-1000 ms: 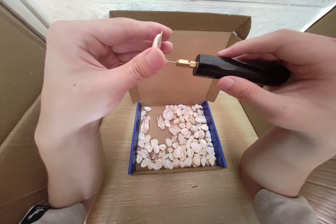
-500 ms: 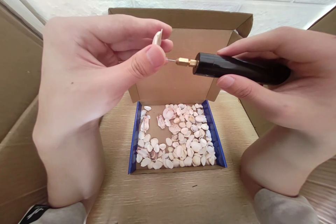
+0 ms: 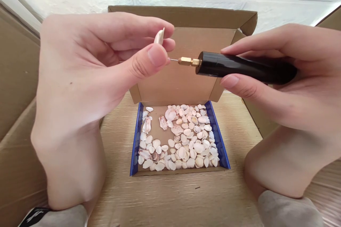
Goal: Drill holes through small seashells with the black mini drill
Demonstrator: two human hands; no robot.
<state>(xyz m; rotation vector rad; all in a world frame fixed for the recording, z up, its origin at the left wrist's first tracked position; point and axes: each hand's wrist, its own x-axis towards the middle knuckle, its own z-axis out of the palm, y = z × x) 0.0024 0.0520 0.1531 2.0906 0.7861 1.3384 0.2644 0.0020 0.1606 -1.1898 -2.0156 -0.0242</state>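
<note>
A small, pale, curved seashell (image 3: 159, 37) sits above centre in the frame, pinched on edge between the thumb and fingers of the left hand (image 3: 87, 64). Just below it, a thin metal bit (image 3: 174, 59) runs behind the thumb, so I can't tell whether it has pierced the shell. It juts from a brass hexagonal chuck (image 3: 185, 61) on a glossy black cylindrical hand drill (image 3: 239, 65), which the right hand (image 3: 298, 64) grips with its fingers clamped around the body.

Over the last second both hands have risen only slightly in the frame; grip and alignment look the same. I'd judge that the work is at a steady hold, with no visible progress. In the lower centre, the blue-sided cardboard box (image 3: 220, 138) of loose pale shells (image 3: 191, 145) stays put on the wood-grained surface (image 3: 170, 202).
</note>
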